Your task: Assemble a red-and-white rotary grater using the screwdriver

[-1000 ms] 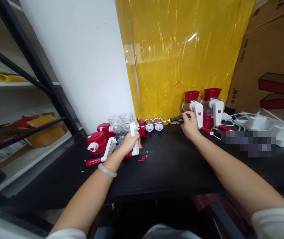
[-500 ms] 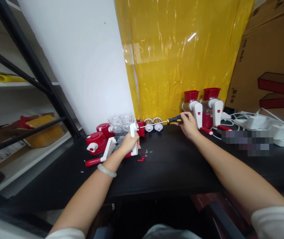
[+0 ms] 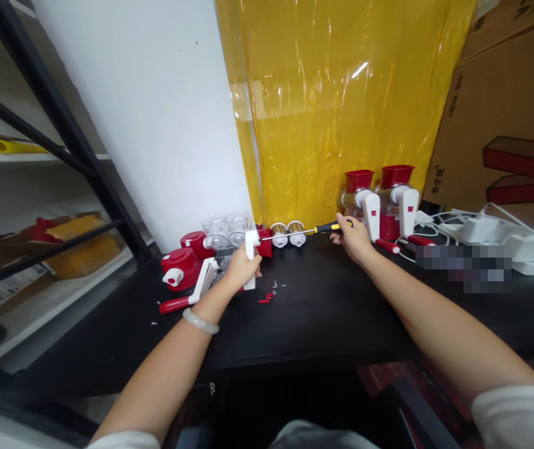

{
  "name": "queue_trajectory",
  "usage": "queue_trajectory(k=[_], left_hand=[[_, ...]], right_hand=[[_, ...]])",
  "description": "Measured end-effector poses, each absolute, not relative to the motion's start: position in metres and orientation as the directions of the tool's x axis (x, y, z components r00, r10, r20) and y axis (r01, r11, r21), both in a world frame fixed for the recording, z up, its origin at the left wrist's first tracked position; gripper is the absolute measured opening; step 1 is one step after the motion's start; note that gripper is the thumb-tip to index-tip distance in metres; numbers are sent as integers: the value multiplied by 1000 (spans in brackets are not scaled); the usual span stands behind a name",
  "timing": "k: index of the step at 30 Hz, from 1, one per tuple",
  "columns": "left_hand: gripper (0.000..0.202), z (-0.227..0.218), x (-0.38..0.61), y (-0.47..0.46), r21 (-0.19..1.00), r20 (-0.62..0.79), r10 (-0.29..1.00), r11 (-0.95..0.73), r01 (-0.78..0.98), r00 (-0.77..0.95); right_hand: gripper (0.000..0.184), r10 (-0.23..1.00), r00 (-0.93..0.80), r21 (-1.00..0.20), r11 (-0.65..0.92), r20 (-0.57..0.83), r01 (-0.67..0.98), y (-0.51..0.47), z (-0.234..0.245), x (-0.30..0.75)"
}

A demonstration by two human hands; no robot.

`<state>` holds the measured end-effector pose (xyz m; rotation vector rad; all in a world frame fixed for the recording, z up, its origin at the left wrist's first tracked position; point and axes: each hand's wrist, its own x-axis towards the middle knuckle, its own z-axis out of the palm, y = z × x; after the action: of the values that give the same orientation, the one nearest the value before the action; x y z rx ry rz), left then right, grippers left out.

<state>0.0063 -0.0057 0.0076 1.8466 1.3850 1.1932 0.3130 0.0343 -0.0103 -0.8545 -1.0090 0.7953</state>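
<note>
My left hand [image 3: 242, 267] is closed around a white crank handle [image 3: 251, 239] that stands roughly upright, its lower end partly hidden by the fingers. In my right hand [image 3: 354, 238] is a screwdriver [image 3: 327, 227] with a black and yellow grip, held level. Its thin shaft reaches left, and the tip meets the top end of the crank handle. Just behind the shaft stand two metal grater drums [image 3: 297, 233] with white ends. Small red clips [image 3: 266, 299] and tiny white bits lie on the black table [image 3: 323, 318] below the hands.
Red grater bases [image 3: 180, 268], clear plastic housings [image 3: 227, 227] and another crank handle [image 3: 204, 284] lie at the left. Two assembled rotary graters [image 3: 400, 199] stand at the right, beside white chargers and cables [image 3: 482, 227]. A yellow plastic sheet [image 3: 342, 112] hangs behind.
The fingers of my right hand have shifted on the screwdriver's grip, and the grip shows its yellow part differently. My left hand and the crank handle stay almost in place.
</note>
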Motion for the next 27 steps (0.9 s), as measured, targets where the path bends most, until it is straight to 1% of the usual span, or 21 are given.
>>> queue_trajectory(k=[6,9,11,14,18,21,27], left_hand=[[30,7,5,-6,768,379,921,-368,524,91],[30,7,4,-5,724,412,905,-395,565,105],[29,8,2,-5,652,456,882,-421,631,116],[30,10,1,-7,506,521,843,-434,745,137],[32,13,1,-10,341,557,821,-362,867,123],[32,15,2,-14,286,551,829,-301,909,101],[34,19,3,-19,233,550,830,-264,936,97]], right_hand=[[46,877,338,-902,407,342,-143,33,-10,313],[43,879,344,-906,398,331,-142,32,-10,313],[41,887,342,-913,378,310,-153,32,-10,313],[38,910,328,-926,327,254,-191,31,-9,311],[37,932,316,-932,263,179,-249,26,-5,309],[34,942,310,-935,219,129,-278,24,-3,308],[27,957,289,-936,101,0,-336,20,2,305]])
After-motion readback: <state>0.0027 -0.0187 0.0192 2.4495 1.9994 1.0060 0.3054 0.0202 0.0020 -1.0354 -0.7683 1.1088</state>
